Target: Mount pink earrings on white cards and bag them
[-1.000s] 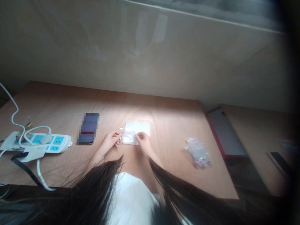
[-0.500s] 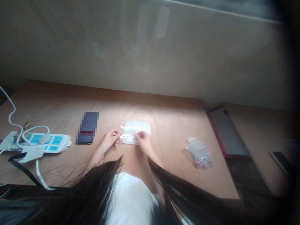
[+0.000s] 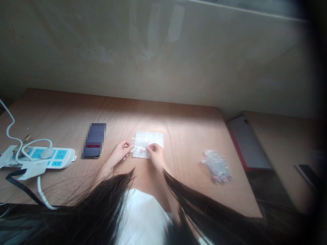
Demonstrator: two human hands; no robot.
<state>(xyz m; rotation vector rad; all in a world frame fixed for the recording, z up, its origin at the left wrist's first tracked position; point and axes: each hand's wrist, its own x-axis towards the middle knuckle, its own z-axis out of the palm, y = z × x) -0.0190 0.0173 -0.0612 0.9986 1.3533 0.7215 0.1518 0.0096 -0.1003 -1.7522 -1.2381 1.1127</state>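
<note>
A small clear plastic bag (image 3: pixel 140 145) is stretched between my two hands, with something small and pinkish low inside it, too small to name. My left hand (image 3: pixel 121 150) pinches the bag's left edge between thumb and finger. At the opposite edge, my right hand (image 3: pixel 156 153) grips it with closed fingertips. Beneath the bag lies a pale, whitish square sheet or pad (image 3: pixel 156 136) on the wooden table. To the right rests a pile of clear plastic bags (image 3: pixel 217 166), with small pink-red bits showing near its lower end.
A phone (image 3: pixel 94 141) with a blurred-out screen lies left of my hands. Further left, a white power strip (image 3: pixel 67 159) with blue sockets carries several cables. A wall (image 3: pixel 114 68) rises behind the table (image 3: pixel 184 122). Another table (image 3: pixel 276 136) stands at the right, with a dark device (image 3: pixel 306 175) on it.
The bag between my hands has changed its tilt and glare, and pinkish contents now show at its bottom. My hands stay in nearly the same place. The view has shifted slightly.
</note>
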